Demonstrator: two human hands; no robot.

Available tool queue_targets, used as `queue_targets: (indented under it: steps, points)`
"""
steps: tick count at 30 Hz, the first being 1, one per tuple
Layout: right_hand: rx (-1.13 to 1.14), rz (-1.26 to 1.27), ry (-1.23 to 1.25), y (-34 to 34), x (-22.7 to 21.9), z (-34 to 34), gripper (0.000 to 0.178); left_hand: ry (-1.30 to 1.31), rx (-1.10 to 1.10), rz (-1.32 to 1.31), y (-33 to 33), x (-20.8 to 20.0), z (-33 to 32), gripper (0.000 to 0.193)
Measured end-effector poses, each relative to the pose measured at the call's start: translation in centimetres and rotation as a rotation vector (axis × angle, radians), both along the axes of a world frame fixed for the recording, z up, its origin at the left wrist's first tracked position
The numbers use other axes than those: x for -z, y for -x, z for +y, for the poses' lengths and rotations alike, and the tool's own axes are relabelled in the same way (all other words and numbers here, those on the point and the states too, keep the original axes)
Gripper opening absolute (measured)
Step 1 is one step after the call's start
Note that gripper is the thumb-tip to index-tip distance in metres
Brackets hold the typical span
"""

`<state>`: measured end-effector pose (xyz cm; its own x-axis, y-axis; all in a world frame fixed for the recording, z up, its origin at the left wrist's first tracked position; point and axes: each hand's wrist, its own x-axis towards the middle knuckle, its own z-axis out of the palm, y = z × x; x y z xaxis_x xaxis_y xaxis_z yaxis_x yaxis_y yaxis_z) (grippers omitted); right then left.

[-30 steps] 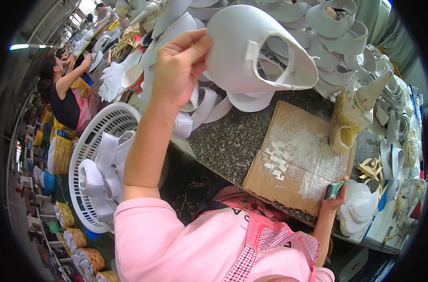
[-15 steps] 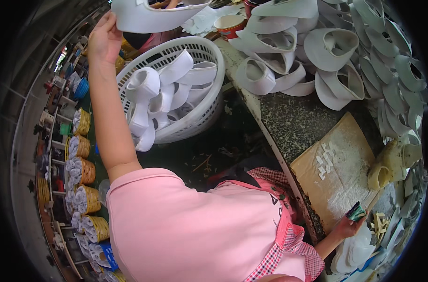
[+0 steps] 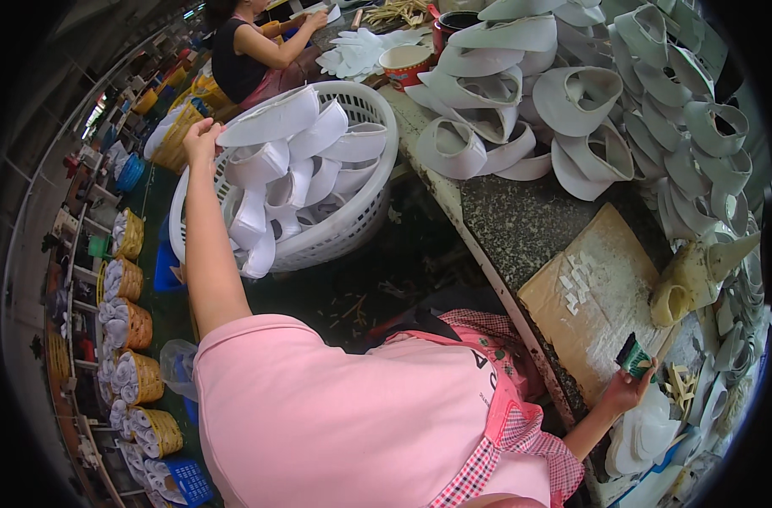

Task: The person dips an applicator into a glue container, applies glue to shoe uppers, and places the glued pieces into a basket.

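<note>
My left hand (image 3: pixel 203 142) reaches out over a white slatted plastic basket (image 3: pixel 377 212). Its thumb and fingers pinch the left end of a white curved visor (image 3: pixel 271 118), which rests over a heap of similar white visors (image 3: pixel 322 135) in the basket. At the lower right, my right hand (image 3: pixel 627 391) is closed around a short brush (image 3: pixel 634 357) with a dark tip and a green band. The brush is above the near edge of a brown cardboard sheet (image 3: pixel 585 317) dusted with white residue; small white strips (image 3: pixel 576 284) lie there.
Stacked white visors (image 3: pixel 576 102) cover the far side of the speckled table (image 3: pixel 513 216). A crusted yellowish container (image 3: pixel 674 305) stands by the cardboard. A red paper cup (image 3: pixel 405 66) sits at the table's corner. Beyond, another person (image 3: pixel 263 46) works. Yellow baskets (image 3: pixel 136 377) line the left.
My left hand has come down with the visor from above the basket onto the heap. The right hand still grips the brush, now tilted differently. The other person has come into fuller view.
</note>
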<state>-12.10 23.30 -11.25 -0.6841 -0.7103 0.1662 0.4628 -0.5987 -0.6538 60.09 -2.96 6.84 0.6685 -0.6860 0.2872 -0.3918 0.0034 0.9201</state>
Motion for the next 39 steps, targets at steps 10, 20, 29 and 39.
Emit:
queue_targets:
  steps: [10, 20, 29, 39]
  points:
    - [0.019, -0.02, -0.002, 0.1, 0.3, 0.6, 0.028, 0.194, -0.141, -0.622, 5.0, -4.6, 3.0, 0.038]
    - [0.107, -0.341, 0.121, -0.8, -1.2, -0.7, 0.025, -0.557, 1.769, 1.369, 46.5, 2.6, 7.4, 0.072]
    - [0.249, -0.327, 0.198, -0.8, -1.8, -1.1, 0.026, 0.325, 1.539, -0.977, 60.8, 13.7, 6.6, 0.066]
    - [0.387, -0.232, 0.136, -0.6, -1.6, -1.8, 0.026, 0.015, 1.575, -1.629, 54.3, 11.6, 4.0, 0.06]
